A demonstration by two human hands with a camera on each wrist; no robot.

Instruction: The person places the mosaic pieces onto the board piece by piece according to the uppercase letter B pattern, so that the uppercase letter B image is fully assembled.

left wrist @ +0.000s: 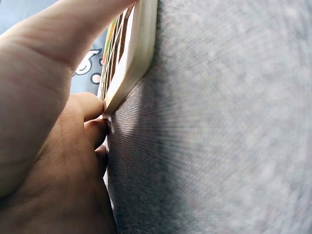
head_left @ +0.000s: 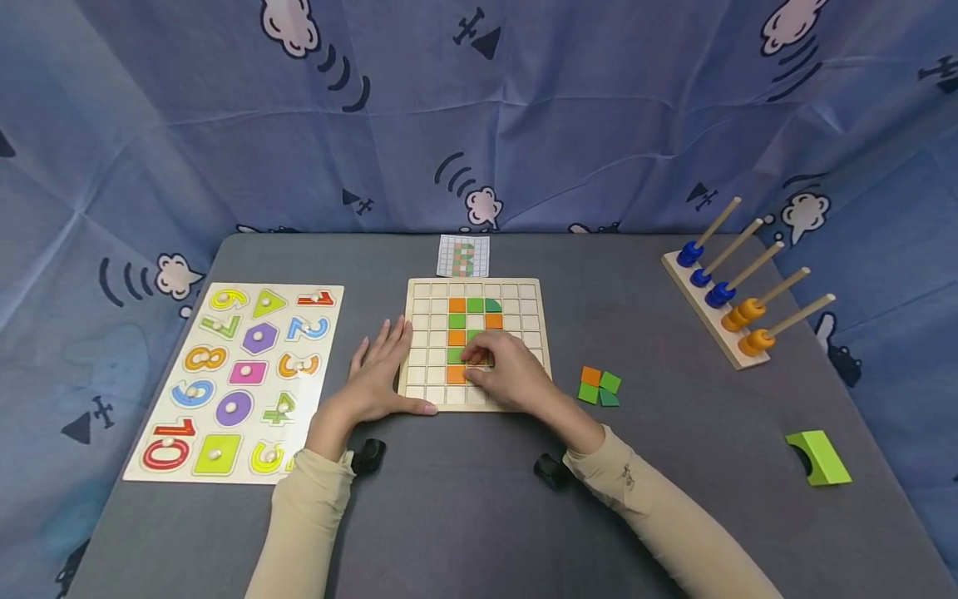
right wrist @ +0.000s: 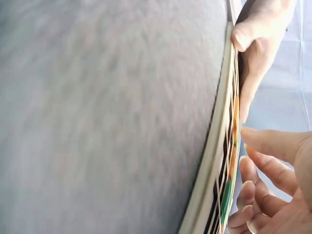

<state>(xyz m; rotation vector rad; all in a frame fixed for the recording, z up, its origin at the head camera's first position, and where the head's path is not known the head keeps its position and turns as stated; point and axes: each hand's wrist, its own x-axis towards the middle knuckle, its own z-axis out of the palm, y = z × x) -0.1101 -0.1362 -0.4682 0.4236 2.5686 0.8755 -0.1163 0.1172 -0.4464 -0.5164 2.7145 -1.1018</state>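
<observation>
A pale wooden grid board [head_left: 425, 349] lies on the table, bearing orange and green tiles in its middle squares. My left hand [head_left: 376, 374] rests against its left side, fingers straight, with the thumb along the front edge. Over the tiles is my right hand [head_left: 509, 370], its fingers bent and the thumb and index fingertips a little apart near the lower tiles. No tile shows between those fingertips in the right wrist view, though the hand hides part of the pattern. An orange tile [head_left: 456, 374] sits beside the thumb tip.
A pattern card [head_left: 449, 255] lies behind the board. Several loose tiles [head_left: 590, 376] are to its right. A number-and-shape puzzle board [head_left: 247, 399] is at left. On the right stand a bead-peg rack [head_left: 718, 316] and a green arch block [head_left: 827, 459].
</observation>
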